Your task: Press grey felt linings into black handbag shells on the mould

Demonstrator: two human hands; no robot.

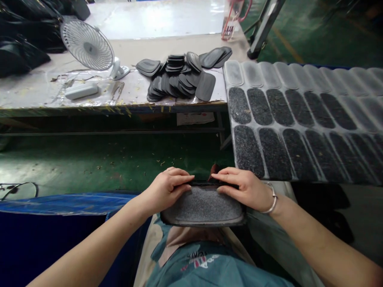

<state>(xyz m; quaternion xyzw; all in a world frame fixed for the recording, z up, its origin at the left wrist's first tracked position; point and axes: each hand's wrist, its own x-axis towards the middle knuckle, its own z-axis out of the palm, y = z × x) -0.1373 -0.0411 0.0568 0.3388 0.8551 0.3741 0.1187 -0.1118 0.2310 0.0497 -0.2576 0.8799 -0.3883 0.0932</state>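
A dark grey pad with a speckled face and a smooth raised rim lies in the person's lap, just below the chest. The left hand and right hand both pinch its far edge, fingers curled narrow over it. Just right, a moulded sheet holds rows of matching pads in its pockets. On the workbench beyond lie a heap of loose pads, a white fan and a bottle with unreadable red lettering.
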